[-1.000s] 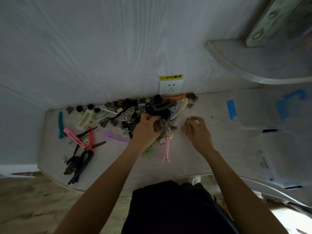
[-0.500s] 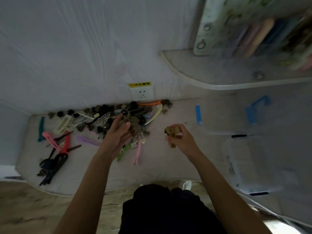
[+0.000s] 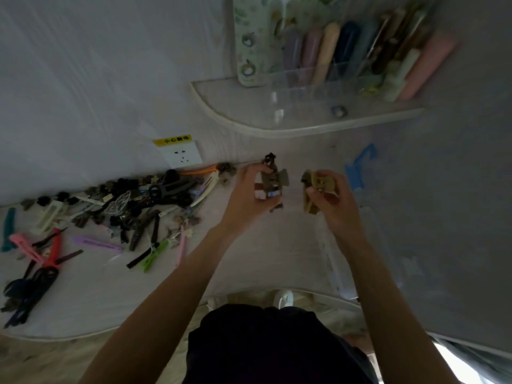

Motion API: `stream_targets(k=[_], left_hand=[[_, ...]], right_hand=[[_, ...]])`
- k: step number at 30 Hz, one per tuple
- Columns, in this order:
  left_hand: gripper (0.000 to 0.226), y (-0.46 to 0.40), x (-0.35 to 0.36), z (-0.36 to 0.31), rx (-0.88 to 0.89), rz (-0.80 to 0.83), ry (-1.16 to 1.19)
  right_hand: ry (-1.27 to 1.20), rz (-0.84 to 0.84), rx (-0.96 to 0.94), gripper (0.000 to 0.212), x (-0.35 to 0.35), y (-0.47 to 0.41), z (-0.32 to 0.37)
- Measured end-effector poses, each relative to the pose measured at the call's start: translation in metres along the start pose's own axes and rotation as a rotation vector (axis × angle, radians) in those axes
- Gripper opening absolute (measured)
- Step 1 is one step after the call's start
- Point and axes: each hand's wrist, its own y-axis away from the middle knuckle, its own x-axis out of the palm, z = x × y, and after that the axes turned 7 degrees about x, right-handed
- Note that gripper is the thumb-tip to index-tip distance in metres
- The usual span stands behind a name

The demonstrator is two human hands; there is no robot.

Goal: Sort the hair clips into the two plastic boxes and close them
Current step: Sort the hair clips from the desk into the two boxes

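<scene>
My bench [image 3: 249, 261] is pale and smooth below my forearms. Raised above it, my left hand [image 3: 249, 195] is clamped on a bunch of dark brown claw clips [image 3: 273, 180], toothed and knobbly. Just beside it, not touching, my right hand [image 3: 332, 200] pinches tan claw clips [image 3: 315, 187], fingers curled tight. A clear plastic box [image 3: 338, 261] lies under my right wrist, its edges faint. To the left sprawls the pile of clips [image 3: 116, 214]: flat pink, purple, green and black ones. Beyond, a wall socket [image 3: 181, 156] and a curved shelf [image 3: 277, 126].
</scene>
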Motion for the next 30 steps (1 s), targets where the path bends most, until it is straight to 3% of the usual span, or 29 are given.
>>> stream_targets(k=[4, 9, 16, 21, 24, 27, 30], left_hand=[[0.05, -0.04, 0.035, -0.001, 0.032, 0.146, -0.261], [0.042, -0.068, 0.055, 0.0, 0.127, 0.295, -0.845], [0.051, -0.078, 0.062, 0.008, 0.138, 0.448, -1.299], [0.039, -0.078, 0.048, 0.017, 0.185, 0.491, -1.221], [0.031, -0.068, 0.032, 0.024, 0.313, 0.283, -0.871], [0.039, -0.052, 0.016, 0.035, 0.186, 0.076, -0.602], [0.045, -0.039, 0.012, 0.045, 0.042, 0.065, -0.461]], right_hand=[[0.106, -0.119, 0.014, 0.035, -0.027, -0.023, -0.003], [0.3, -0.089, -0.043, 0.038, -0.039, -0.058, -0.008], [0.486, -0.065, -0.045, 0.034, -0.041, -0.08, -0.019], [0.624, -0.044, -0.035, 0.036, -0.036, -0.091, -0.028], [0.72, -0.029, -0.083, 0.034, -0.026, -0.095, -0.03], [0.803, 0.01, -0.08, 0.035, -0.016, -0.097, -0.032], [0.866, 0.042, -0.022, 0.036, -0.01, -0.098, -0.04]])
